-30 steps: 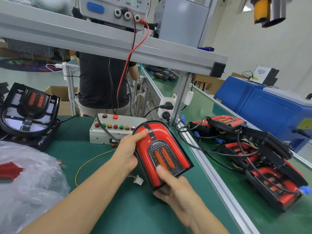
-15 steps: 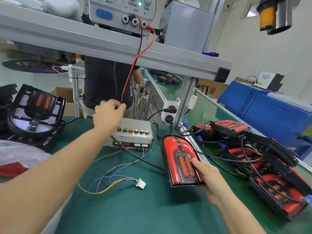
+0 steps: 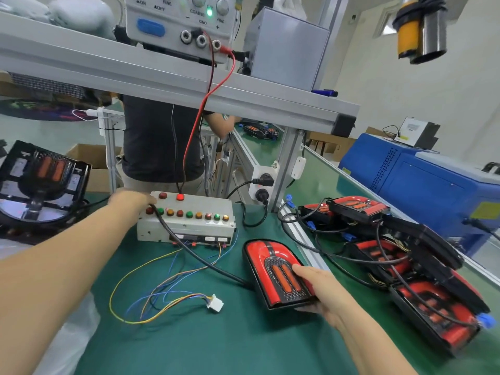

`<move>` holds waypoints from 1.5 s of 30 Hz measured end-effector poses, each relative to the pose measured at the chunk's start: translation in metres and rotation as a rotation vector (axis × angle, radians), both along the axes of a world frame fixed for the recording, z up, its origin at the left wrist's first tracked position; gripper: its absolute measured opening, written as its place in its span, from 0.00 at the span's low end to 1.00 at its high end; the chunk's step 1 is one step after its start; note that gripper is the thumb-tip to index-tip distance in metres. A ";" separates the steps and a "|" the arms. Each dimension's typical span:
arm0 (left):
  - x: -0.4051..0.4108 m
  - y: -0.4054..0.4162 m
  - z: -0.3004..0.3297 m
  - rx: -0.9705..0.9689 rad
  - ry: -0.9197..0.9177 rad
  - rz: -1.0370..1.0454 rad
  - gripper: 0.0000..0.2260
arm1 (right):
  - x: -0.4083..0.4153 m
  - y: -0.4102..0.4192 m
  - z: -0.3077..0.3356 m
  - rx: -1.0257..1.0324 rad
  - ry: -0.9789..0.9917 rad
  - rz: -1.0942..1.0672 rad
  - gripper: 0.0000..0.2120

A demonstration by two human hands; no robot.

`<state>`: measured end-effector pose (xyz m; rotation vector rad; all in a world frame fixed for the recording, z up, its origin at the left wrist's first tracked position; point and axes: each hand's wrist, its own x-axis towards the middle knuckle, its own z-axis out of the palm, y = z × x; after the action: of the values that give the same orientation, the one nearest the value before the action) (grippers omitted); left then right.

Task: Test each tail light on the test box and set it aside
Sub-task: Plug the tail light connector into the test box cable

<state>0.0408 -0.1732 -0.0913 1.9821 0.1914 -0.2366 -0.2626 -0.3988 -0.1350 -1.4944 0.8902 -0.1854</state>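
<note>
A red tail light [image 3: 266, 262] with a black frame and two orange strips lies face up on the green mat [image 3: 189, 334]. My right hand [image 3: 322, 289] grips its near right corner, thumb on the lens. A black cable runs from the light to the grey test box [image 3: 186, 226], which has two rows of coloured buttons. My left hand [image 3: 130, 201] rests on the box's top left corner, its fingertips by the leftmost red button [image 3: 149, 211]. One red lamp [image 3: 180, 197] on the box glows.
A loose wire harness with a white connector [image 3: 215, 303] lies in front of the box. Several tail lights with tangled cables are piled at the right [image 3: 411, 269]. A black housing [image 3: 40, 180] stands at the left. A power supply [image 3: 176, 20] sits on the shelf. A person stands behind the bench.
A second ago both hands held the tail light up. My right hand has laid it on the mat to the right, and my left hand has gone onto the test box's left end.
</note>
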 end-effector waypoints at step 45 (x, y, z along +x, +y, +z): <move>-0.242 0.047 -0.025 0.451 -0.572 -1.134 0.10 | 0.087 0.127 0.110 0.155 -0.416 0.305 0.07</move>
<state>-0.2010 -0.1258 -0.1167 2.3067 -1.3759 -0.3403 -0.1758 -0.2719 -0.0253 -1.3599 0.3313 -0.1887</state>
